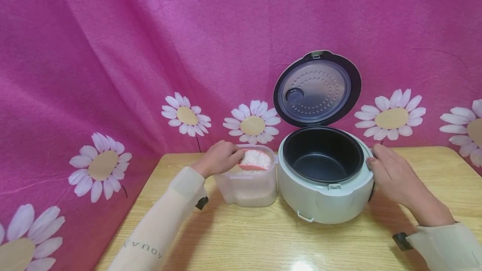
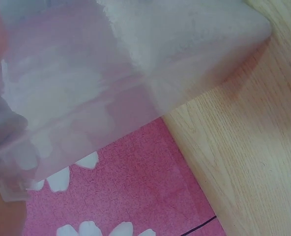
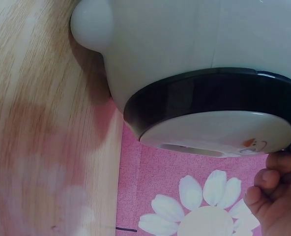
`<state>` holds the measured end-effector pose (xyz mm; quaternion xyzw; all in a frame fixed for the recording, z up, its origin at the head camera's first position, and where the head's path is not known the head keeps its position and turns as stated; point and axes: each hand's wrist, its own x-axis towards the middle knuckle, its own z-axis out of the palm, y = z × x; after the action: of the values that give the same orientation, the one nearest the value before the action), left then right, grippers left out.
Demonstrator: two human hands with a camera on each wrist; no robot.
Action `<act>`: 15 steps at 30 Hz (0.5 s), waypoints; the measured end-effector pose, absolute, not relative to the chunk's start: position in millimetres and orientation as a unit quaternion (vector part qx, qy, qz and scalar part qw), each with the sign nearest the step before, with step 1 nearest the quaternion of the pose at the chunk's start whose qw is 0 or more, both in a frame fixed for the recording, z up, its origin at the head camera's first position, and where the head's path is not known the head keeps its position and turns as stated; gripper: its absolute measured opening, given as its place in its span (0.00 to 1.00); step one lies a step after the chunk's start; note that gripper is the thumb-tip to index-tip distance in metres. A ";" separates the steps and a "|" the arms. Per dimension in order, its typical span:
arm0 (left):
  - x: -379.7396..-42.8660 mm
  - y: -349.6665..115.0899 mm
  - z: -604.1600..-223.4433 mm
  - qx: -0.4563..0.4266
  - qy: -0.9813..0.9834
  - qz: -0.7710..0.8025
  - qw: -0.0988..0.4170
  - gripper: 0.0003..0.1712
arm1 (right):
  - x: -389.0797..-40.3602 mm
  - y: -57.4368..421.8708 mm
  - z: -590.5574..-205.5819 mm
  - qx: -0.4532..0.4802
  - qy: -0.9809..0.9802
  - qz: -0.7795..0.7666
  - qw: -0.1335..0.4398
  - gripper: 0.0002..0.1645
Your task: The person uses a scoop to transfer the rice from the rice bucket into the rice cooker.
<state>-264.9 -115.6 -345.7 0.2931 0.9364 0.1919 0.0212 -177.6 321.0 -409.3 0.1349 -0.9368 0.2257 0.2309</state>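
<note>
A red scoop [image 1: 253, 167] heaped with white rice [image 1: 256, 159] is in the grip of my left hand [image 1: 223, 157], at the mouth of a clear plastic container [image 1: 248, 189]. More rice lies inside that container, showing through its wall in the left wrist view. Right beside it stands a pale green rice cooker [image 1: 324, 204], its lid [image 1: 320, 91] raised. No food shows in the dark inner pot [image 1: 320, 166]. My right hand [image 1: 395, 175] holds the cooker's right edge, thumb near the rim; in the right wrist view its fingertips [image 3: 269, 178] curl by the cooker's side.
Both containers stand on a light wooden table [image 1: 244, 237] near its back edge. Directly behind hangs a magenta cloth [image 1: 211, 32] printed with white daisies, and the raised lid is close to it. A small latch loop [image 1: 305, 217] sticks out at the cooker's front.
</note>
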 end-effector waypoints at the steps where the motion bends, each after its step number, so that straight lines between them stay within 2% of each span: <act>1: -264.6 -115.9 -345.5 0.293 0.936 0.196 0.021 0.22 | -177.6 321.2 -409.3 0.136 -0.937 0.227 0.230 0.02; 15: -265.1 -116.6 -345.2 0.288 0.931 0.224 0.022 0.24 | -175.3 321.7 -408.6 0.131 -0.938 0.227 0.227 0.02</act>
<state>-265.1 -116.6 -345.2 0.2882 0.9307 0.2242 0.0224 -175.3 321.7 -408.6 0.1308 -0.9380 0.2268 0.2274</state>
